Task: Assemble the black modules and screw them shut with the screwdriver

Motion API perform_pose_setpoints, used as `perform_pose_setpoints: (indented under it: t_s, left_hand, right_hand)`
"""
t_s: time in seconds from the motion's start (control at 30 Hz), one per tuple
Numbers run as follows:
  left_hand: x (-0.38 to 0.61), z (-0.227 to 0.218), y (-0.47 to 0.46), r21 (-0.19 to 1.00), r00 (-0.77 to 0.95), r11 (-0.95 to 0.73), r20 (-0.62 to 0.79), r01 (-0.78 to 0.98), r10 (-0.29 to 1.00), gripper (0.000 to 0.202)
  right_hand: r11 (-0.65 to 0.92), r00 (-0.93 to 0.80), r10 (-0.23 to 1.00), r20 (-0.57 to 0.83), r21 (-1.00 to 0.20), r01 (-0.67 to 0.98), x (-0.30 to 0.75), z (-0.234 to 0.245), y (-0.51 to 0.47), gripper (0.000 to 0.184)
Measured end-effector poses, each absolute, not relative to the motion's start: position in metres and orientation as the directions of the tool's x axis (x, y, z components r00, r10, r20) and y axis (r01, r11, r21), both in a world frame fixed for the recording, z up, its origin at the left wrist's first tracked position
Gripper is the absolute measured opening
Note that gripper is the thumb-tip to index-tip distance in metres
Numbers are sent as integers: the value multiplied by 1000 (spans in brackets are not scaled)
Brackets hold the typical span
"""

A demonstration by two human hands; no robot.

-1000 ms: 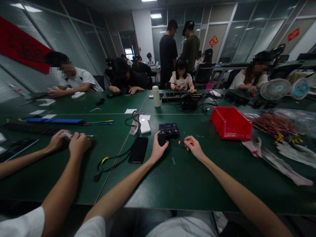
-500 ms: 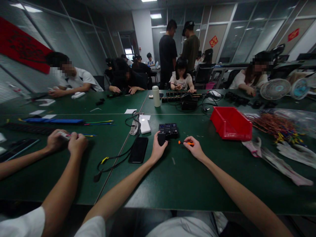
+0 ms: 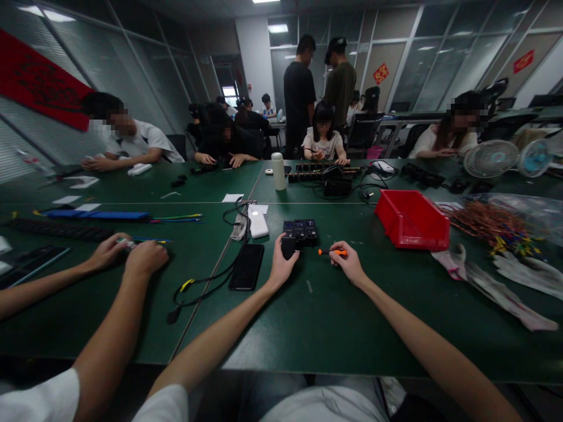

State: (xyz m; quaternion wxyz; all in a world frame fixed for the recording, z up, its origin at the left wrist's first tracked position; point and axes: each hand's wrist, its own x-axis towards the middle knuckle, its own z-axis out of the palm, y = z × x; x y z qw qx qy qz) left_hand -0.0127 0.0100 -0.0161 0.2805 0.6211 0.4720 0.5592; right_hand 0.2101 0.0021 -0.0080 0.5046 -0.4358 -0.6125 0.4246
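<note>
The person's left hand point(image 3: 280, 266) is closed around a small black block point(image 3: 288, 248), with the thumb on the right side of it and the fingers around the left side. This block is at the near edge of a row of 3 black modules point(image 3: 307, 230), which lies on the green table point(image 3: 281, 331); whether the block touches the row, I cannot tell. The right hand point(image 3: 349, 264) grasps an orange tool point(image 3: 338, 253) between the thumb and the fingers, and the tool's end is directed to the left, towards the block, but it stays apart from it, with a small gap between.

To the left of the left hand there is a black smartphone point(image 3: 247, 267), lying flat, and beyond it a white device point(image 3: 258, 223). A black cable point(image 3: 173, 315) with a yellow tie runs in a loop beside the phone. To the right, farther than the right hand, stands a red bin point(image 3: 417, 239), and near it are a pile of copper-coloured wires point(image 3: 488, 218) and some pale gloves point(image 3: 530, 274). At the far left, a co-worker's hands point(image 3: 147, 258) hold a small object, too blurred to name
</note>
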Motion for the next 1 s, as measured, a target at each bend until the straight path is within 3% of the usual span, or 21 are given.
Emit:
perform_pose_setpoints:
  t_s: [0.47, 1.0]
  left_hand:
    - [-12, -17, 10, 879, -71, -397, 428, 265, 901, 61]
    - [-11, -16, 10, 880, -69, -396, 426, 262, 902, 61]
  right_hand:
    - [233, -101, 969, 226, -970, 71, 208, -8, 3, 29]
    - [318, -96, 947, 306, -936, 152, 211, -7, 1, 26]
